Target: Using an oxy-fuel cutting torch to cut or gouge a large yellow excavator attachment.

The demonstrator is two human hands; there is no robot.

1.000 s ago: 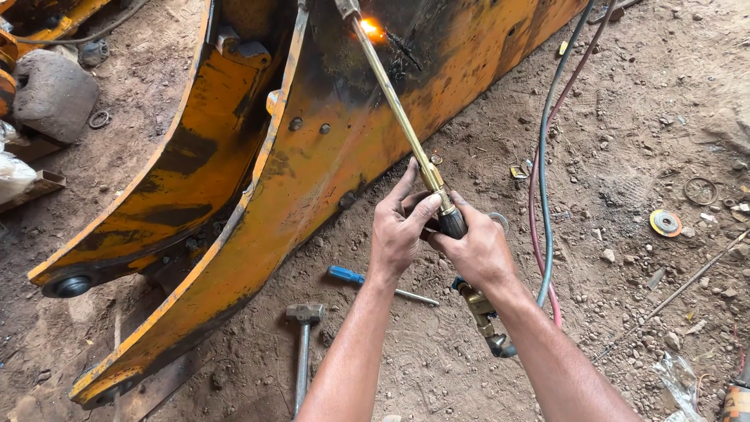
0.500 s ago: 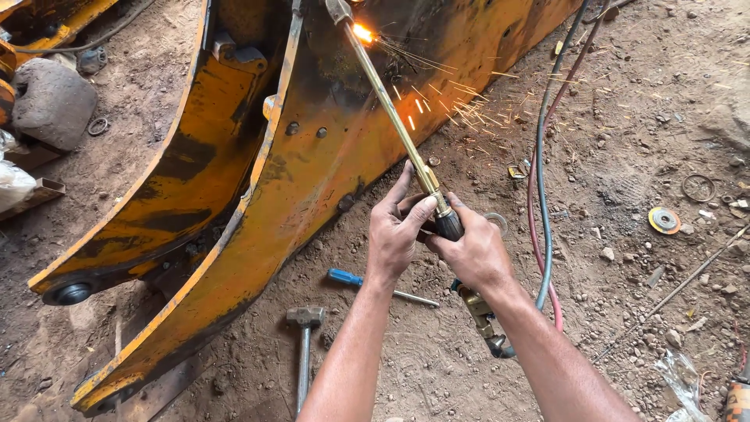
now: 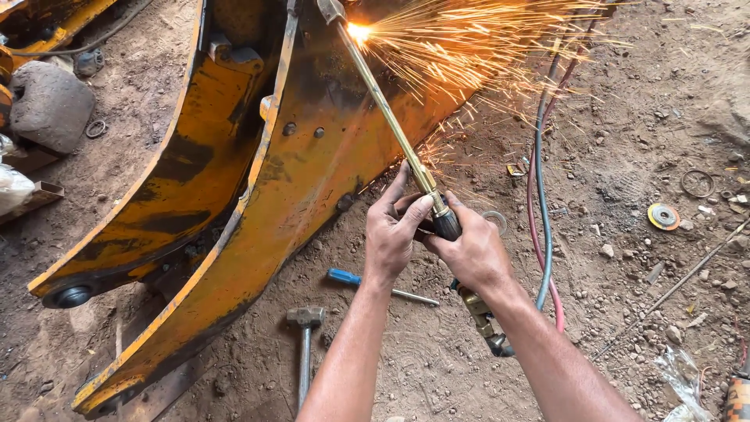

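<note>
Left hand [image 3: 393,234] and right hand [image 3: 469,252] gripping brass cutting torch [image 3: 391,113], sparks on yellow steel arm [image 3: 266,211], hammer [image 3: 305,344], screwdriver [image 3: 379,286], hoses [image 3: 541,203] on dirt floor [image 3: 641,312]

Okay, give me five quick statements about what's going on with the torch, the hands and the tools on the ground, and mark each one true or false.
1. Both hands grip the torch. True: the left hand and right hand meet around its handle.
2. No sparks show at the torch tip. False: sparks spray rightward from it.
3. A hammer lies on the dirt near the left forearm. True.
4. The screwdriver has a red handle. False: the handle is blue.
5. The hoses lie left of the yellow steel part. False: they run along the ground on its right.
</note>
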